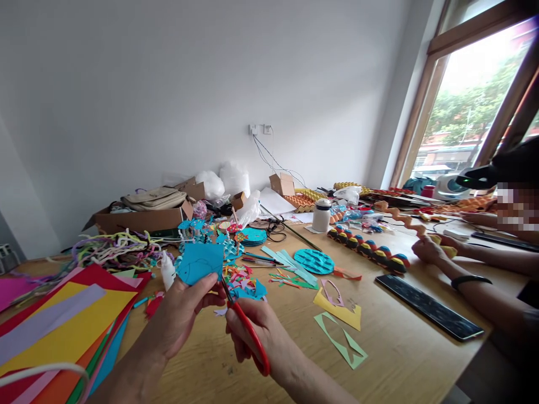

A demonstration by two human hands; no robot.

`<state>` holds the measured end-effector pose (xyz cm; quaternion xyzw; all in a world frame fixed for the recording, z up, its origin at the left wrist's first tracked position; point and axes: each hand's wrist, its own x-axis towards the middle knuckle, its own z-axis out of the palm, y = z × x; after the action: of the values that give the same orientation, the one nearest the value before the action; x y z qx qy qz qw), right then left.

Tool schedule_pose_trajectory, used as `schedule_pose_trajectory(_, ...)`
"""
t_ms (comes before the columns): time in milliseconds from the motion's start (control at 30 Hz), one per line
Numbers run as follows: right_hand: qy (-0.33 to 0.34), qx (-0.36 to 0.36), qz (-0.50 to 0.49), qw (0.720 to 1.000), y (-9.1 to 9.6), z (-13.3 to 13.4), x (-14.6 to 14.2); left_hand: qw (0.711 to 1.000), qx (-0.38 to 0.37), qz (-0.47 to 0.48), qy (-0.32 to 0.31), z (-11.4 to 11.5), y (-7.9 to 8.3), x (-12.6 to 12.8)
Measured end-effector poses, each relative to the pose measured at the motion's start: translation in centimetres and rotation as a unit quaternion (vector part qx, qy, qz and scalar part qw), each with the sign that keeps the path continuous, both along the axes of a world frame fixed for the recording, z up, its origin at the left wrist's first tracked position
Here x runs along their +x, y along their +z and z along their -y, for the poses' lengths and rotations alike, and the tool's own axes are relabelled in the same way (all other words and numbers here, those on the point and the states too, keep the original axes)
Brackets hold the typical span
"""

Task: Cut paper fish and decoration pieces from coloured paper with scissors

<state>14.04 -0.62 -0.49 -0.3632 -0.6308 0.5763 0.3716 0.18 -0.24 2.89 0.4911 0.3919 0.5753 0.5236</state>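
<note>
My left hand (pixel 179 311) pinches a piece of blue paper (pixel 201 261) with a fish outline drawn on it, held upright above the wooden table (pixel 396 348). My right hand (pixel 252 331) grips red-handled scissors (pixel 248 331), whose blades point up to the paper's lower right edge. Small coloured paper scraps (pixel 246 280) lie on the table just behind both hands.
A stack of coloured paper sheets (pixel 63 331) lies at the left, a small glue bottle (pixel 167 270) beside it. Green and yellow cut-outs (pixel 341 325) lie right of my hands. Another person's hands (pixel 429 249) and a black phone (pixel 429 307) are at the right. Boxes and craft clutter fill the far side.
</note>
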Motion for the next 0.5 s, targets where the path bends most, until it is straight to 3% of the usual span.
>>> schedule_pose_trajectory(500, -0.002, -0.01, -0.038, 0.999, -0.68, -0.22, -0.29, 1.0, 0.004, 0.03, 0.005, -0.01, -0.26, 0.29)
